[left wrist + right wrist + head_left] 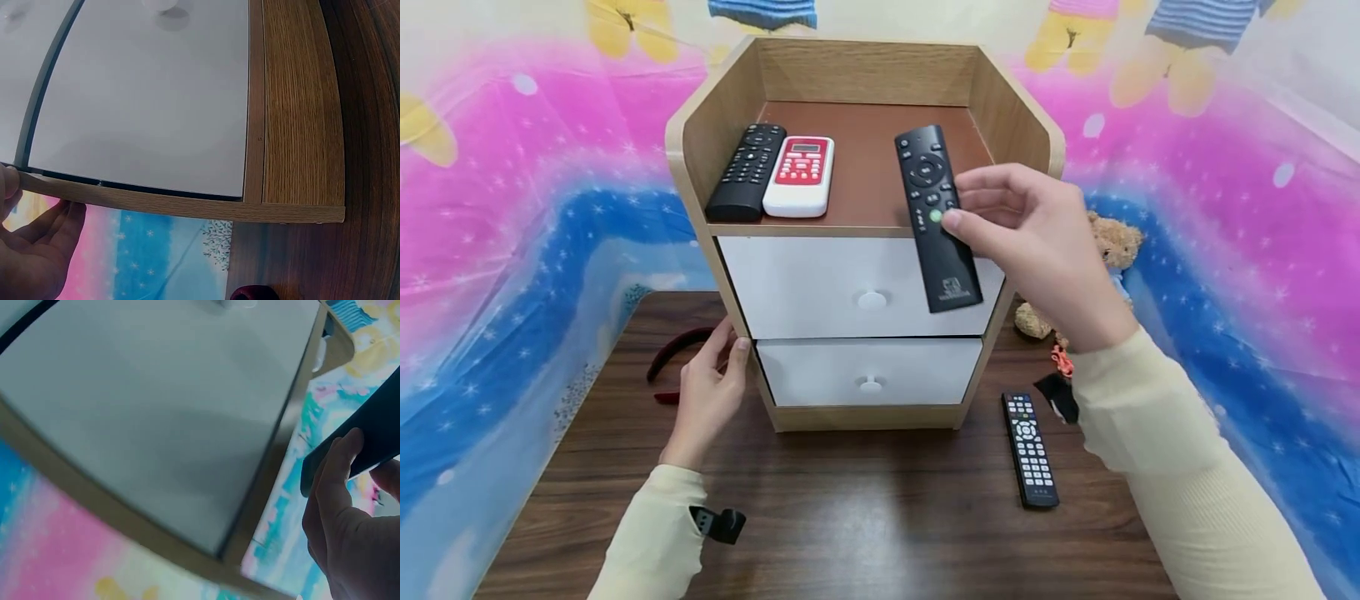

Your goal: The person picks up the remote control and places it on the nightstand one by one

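Observation:
In the head view my right hand point(1037, 242) pinches a black remote control point(936, 225) between thumb and fingers, in front of the cabinet's upper part. The remote has a round key pad, a green button and a logo at its lower end. The right wrist view shows the same remote point(369, 434) from behind. My left hand point(709, 392) grips the left side edge of a small wooden cabinet point(865, 418), thumb at the front edge and fingers behind it. On the cabinet's brown top lie another black remote point(748, 171) and a white-and-red remote point(801, 177), side by side.
Two white drawers point(812, 287) with round knobs are closed. A third black remote point(1030, 450) lies on the dark wooden table point(850, 517) to the right. Behind my right arm sits a teddy bear point(1116, 242). A dark red headband-like thing point(673, 354) lies at the left.

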Demonstrator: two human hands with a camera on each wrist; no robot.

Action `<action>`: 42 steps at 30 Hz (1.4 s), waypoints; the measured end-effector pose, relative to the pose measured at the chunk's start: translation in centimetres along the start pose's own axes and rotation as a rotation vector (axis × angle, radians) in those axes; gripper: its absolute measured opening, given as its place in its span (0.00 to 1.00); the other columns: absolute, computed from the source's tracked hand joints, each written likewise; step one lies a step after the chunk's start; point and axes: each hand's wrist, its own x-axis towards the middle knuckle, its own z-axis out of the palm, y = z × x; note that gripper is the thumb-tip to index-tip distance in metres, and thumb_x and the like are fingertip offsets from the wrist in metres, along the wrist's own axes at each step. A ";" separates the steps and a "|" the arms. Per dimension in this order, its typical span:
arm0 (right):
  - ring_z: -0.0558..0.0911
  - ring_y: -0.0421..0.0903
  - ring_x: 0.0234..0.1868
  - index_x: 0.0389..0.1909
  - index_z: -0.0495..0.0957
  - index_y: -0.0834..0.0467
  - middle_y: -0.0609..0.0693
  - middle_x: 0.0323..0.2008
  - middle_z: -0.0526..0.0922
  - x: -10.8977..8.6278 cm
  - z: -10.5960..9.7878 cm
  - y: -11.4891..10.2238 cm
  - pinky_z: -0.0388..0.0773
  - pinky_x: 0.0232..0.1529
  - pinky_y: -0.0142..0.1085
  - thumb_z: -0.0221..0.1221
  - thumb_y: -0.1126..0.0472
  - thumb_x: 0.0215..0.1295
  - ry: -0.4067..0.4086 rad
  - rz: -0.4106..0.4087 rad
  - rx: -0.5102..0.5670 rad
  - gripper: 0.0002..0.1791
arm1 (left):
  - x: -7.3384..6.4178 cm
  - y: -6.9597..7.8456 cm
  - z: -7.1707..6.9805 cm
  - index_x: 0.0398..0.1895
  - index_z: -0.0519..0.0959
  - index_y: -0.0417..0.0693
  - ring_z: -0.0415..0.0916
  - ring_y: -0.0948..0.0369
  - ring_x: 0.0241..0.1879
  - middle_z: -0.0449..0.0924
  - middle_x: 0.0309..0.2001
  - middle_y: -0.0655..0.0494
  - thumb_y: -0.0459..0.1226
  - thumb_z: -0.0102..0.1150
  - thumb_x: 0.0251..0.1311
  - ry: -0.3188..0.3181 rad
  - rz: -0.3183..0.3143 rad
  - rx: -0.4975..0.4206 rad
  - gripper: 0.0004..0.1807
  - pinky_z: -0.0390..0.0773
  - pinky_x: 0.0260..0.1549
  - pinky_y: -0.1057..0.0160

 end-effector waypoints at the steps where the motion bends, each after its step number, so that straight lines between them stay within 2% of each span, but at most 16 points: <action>1: 0.84 0.46 0.48 0.55 0.80 0.58 0.55 0.48 0.84 0.7 0.4 -0.1 0.83 0.47 0.36 0.66 0.59 0.64 -0.009 0.014 0.021 0.19 | 0.0 0.0 0.0 0.75 0.60 0.40 0.72 0.44 0.61 0.72 0.62 0.32 0.43 0.44 0.77 0.000 -0.003 -0.001 0.29 0.74 0.57 0.41; 6: 0.83 0.49 0.47 0.54 0.79 0.62 0.58 0.49 0.82 3.8 2.0 -0.2 0.84 0.45 0.37 0.65 0.63 0.64 -0.034 0.068 0.130 0.18 | 0.0 0.0 -0.1 0.75 0.60 0.40 0.73 0.44 0.60 0.72 0.62 0.32 0.43 0.45 0.77 0.007 -0.012 0.004 0.29 0.74 0.56 0.41; 11: 0.85 0.50 0.47 0.54 0.78 0.64 0.59 0.52 0.79 6.2 3.1 -0.4 0.84 0.46 0.37 0.64 0.65 0.65 -0.054 0.163 0.221 0.18 | 0.0 -0.1 -0.1 0.75 0.60 0.40 0.72 0.44 0.60 0.72 0.62 0.32 0.43 0.45 0.77 0.016 -0.011 0.006 0.29 0.74 0.57 0.41; 15: 0.87 0.50 0.46 0.54 0.77 0.64 0.57 0.53 0.78 7.5 3.9 -0.5 0.84 0.46 0.36 0.64 0.65 0.65 -0.061 0.232 0.218 0.18 | 0.0 -0.2 0.1 0.76 0.60 0.41 0.72 0.45 0.61 0.72 0.63 0.33 0.43 0.45 0.77 0.008 -0.006 -0.008 0.29 0.74 0.57 0.42; 20: 0.88 0.48 0.42 0.54 0.76 0.61 0.54 0.51 0.80 8.5 5.0 -0.6 0.84 0.41 0.35 0.65 0.63 0.65 -0.067 0.306 0.189 0.18 | -0.2 -0.3 0.3 0.76 0.59 0.43 0.71 0.46 0.63 0.70 0.65 0.34 0.45 0.45 0.77 -0.009 -0.026 -0.033 0.30 0.73 0.58 0.43; 24: 0.88 0.48 0.39 0.53 0.76 0.61 0.53 0.51 0.80 9.0 5.8 -0.6 0.85 0.38 0.36 0.65 0.65 0.64 -0.070 0.334 0.207 0.18 | -0.5 -0.4 0.3 0.77 0.59 0.44 0.70 0.46 0.63 0.70 0.65 0.35 0.45 0.45 0.77 -0.015 -0.044 -0.043 0.30 0.73 0.58 0.42; 27: 0.88 0.48 0.40 0.53 0.76 0.61 0.53 0.51 0.80 9.4 6.1 -0.6 0.85 0.38 0.35 0.65 0.64 0.64 -0.057 0.314 0.152 0.17 | -0.5 -0.3 0.3 0.77 0.59 0.45 0.71 0.47 0.63 0.71 0.65 0.36 0.45 0.46 0.76 -0.013 -0.041 -0.047 0.30 0.73 0.58 0.43; 34: 0.83 0.42 0.47 0.52 0.80 0.57 0.50 0.52 0.81 10.1 6.7 -0.5 0.82 0.48 0.32 0.65 0.55 0.66 -0.020 0.274 -0.108 0.17 | -0.3 -0.2 0.2 0.77 0.59 0.45 0.70 0.47 0.64 0.70 0.65 0.36 0.45 0.45 0.77 -0.015 -0.038 -0.047 0.30 0.73 0.58 0.44; 42: 0.80 0.42 0.45 0.51 0.82 0.56 0.49 0.48 0.82 9.9 7.2 -0.5 0.83 0.41 0.31 0.64 0.52 0.67 -0.012 0.228 -0.166 0.16 | -0.3 -0.1 0.1 0.77 0.59 0.45 0.70 0.46 0.65 0.70 0.66 0.36 0.46 0.45 0.77 -0.013 -0.030 -0.039 0.30 0.74 0.58 0.43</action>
